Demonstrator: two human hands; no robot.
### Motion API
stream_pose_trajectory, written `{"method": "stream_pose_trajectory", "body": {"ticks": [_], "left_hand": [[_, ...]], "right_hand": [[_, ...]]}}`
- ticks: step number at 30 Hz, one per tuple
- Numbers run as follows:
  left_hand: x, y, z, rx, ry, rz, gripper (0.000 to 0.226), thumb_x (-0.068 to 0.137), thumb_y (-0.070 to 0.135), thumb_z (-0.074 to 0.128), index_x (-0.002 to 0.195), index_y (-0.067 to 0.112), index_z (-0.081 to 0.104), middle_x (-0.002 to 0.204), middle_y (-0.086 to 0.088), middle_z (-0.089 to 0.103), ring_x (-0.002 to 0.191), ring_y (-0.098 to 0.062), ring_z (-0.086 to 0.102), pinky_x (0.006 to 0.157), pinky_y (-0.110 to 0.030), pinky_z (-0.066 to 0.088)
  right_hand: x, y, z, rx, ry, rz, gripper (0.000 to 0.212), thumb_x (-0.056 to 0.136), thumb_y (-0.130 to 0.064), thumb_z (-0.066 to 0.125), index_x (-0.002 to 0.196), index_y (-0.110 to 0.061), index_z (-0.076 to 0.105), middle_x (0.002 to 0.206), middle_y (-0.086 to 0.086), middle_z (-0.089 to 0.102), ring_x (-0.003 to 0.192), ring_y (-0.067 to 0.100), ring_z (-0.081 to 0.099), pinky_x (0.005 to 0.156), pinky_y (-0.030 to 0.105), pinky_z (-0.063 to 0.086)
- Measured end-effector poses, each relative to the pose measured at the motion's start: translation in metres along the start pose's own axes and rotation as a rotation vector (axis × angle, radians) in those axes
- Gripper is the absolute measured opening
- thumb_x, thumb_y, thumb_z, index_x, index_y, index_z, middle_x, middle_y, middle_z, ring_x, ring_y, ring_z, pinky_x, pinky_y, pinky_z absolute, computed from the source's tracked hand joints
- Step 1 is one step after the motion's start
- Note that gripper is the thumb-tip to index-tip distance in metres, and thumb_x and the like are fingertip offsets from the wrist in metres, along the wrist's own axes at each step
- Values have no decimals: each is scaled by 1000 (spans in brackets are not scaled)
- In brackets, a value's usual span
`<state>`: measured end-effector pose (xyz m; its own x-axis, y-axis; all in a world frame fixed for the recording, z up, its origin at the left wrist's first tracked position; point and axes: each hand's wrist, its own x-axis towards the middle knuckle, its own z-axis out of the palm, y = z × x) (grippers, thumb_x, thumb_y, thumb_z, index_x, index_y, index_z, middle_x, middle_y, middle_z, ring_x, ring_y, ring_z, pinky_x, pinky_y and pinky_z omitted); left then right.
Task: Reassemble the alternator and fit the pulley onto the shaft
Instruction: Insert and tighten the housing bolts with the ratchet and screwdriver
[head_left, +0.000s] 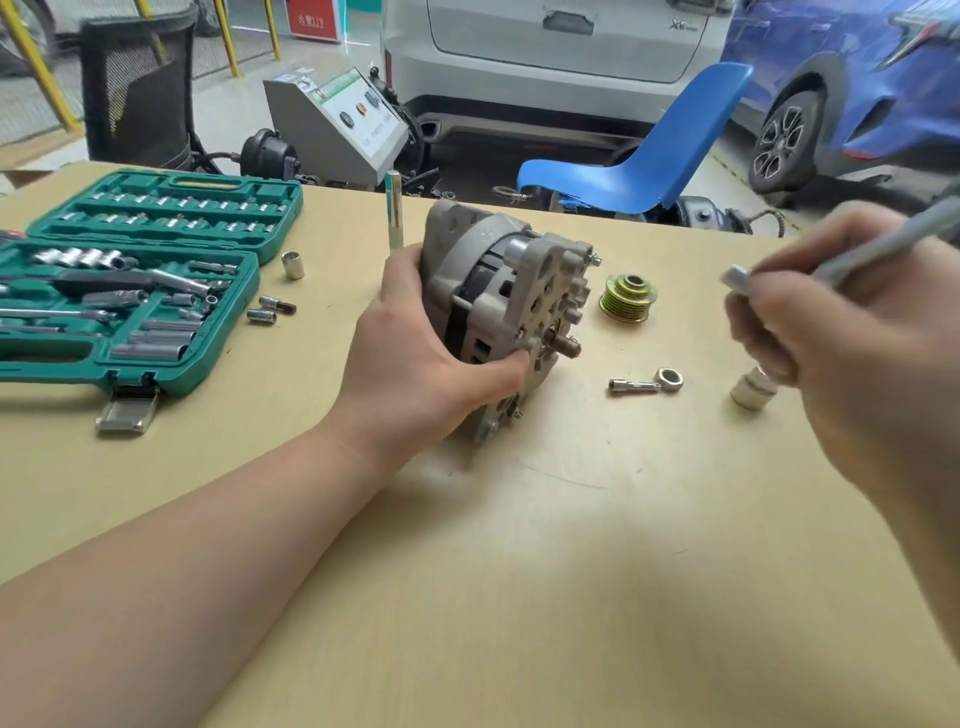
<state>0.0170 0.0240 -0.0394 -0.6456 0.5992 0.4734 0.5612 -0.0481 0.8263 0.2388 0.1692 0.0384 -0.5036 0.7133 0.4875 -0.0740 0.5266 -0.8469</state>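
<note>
The grey alternator stands on its side in the middle of the table, its shaft end pointing right with no pulley on it. My left hand grips its body from the left, fingers curled under the front housing. The yellow-green grooved pulley lies on the table just right of the alternator. My right hand is raised at the right, blurred, holding a silver ratchet handle whose head points left. A large socket stands under that hand.
An open green socket set case lies at the left, with loose sockets beside it. A small extension bit and a nut lie right of the alternator. A steel bar stands behind my left hand. A blue chair is beyond the table.
</note>
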Motion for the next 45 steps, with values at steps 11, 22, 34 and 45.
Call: {"method": "stream_pose_trajectory", "body": {"ticks": [11, 22, 34, 45], "left_hand": [[7, -13, -14, 21, -59, 7, 92, 52, 57, 95, 131, 43, 50, 123, 12, 68, 116, -8, 67, 97, -34, 59], [25, -27, -34, -173, -186, 32, 89, 67, 35, 95, 147, 27, 58, 137, 5, 71, 129, -17, 67, 90, -32, 61], [21, -30, -31, -155, -160, 36, 83, 71, 45, 91, 146, 31, 59, 136, 12, 71, 129, -10, 66, 97, -37, 57], [28, -30, -38, -81, -307, 19, 103, 62, 42, 99, 151, 42, 47, 138, 14, 68, 127, -13, 68, 103, -45, 57]], "right_hand": [[-27, 3, 51, 821, -459, 679, 8, 82, -12, 63, 76, -10, 59, 74, 14, 58, 51, 15, 46, 40, 18, 36], [-37, 12, 64, 1220, -695, 588, 9, 94, -3, 58, 102, -4, 54, 96, 19, 58, 75, 22, 53, 57, 24, 41], [-38, 19, 56, 1166, -768, 502, 18, 93, -4, 66, 105, -5, 53, 100, 19, 59, 78, 24, 53, 66, 26, 48], [-43, 33, 61, 985, -727, 526, 21, 83, -1, 69, 99, -9, 58, 92, 18, 62, 71, 24, 54, 60, 26, 44]]}}
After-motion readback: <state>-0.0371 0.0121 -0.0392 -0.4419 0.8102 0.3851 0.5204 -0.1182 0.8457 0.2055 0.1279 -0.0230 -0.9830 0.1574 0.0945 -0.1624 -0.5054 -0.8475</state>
